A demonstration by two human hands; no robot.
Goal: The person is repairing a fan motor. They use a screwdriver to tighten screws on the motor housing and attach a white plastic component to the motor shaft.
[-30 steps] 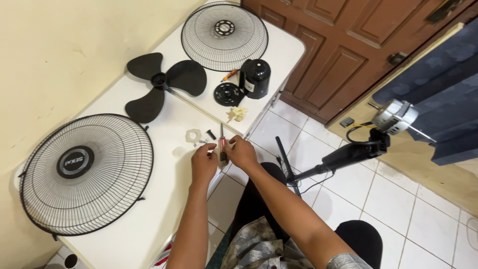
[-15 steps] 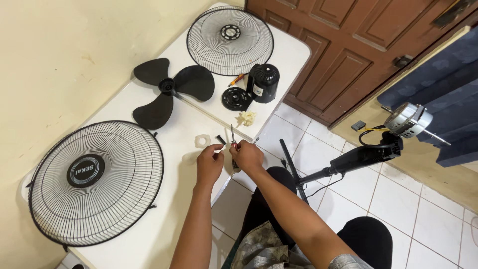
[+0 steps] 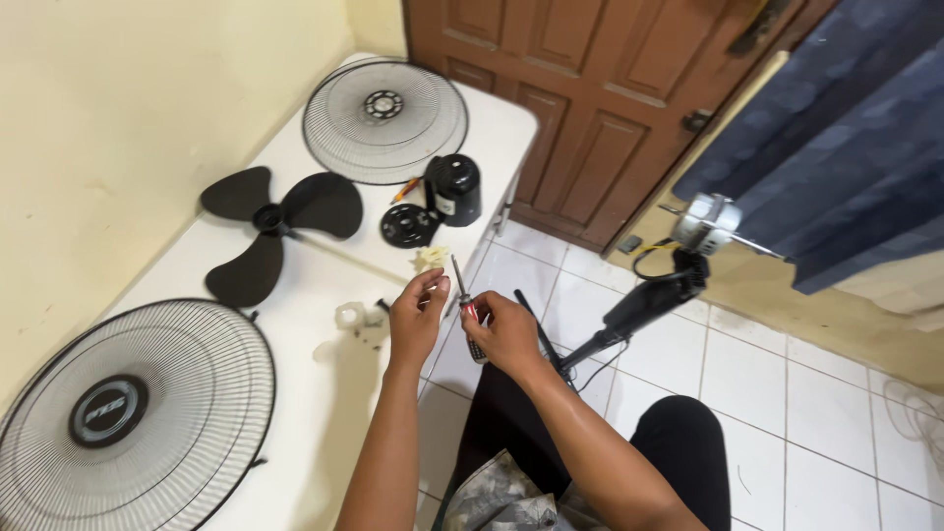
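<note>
We count two fan grilles on the white tabletop [image 3: 324, 393]: the front grille [image 3: 128, 408] with its round centre badge, cut off at the left and bottom edges, and the rear grille [image 3: 383, 118] at the far end. Between them lies one black three-bladed fan blade [image 3: 270, 221]. Near the far grille we see one black motor cover [image 3: 454, 189], one black round disc [image 3: 408, 225] just beside it, and one orange-tipped tool [image 3: 406, 189], mostly hidden behind them. One pale plastic ring nut [image 3: 351, 316] and one yellowish scrap [image 3: 431, 258] lie near our hands; what the scrap is we cannot tell.

One screwdriver [image 3: 464, 300] with a red and black handle is held over the tabletop's near edge, shaft pointing up. Our right hand [image 3: 506, 334] has its fingers clenched round the handle, which it largely hides. Our left hand [image 3: 418, 315] has its fingers pinched together beside the shaft; whether they hold something small we cannot tell.

On the tiled floor [image 3: 777, 374] stands one fan stand [image 3: 644, 305] with one bare motor [image 3: 710, 221] on top, its base hidden behind our arm.
</note>
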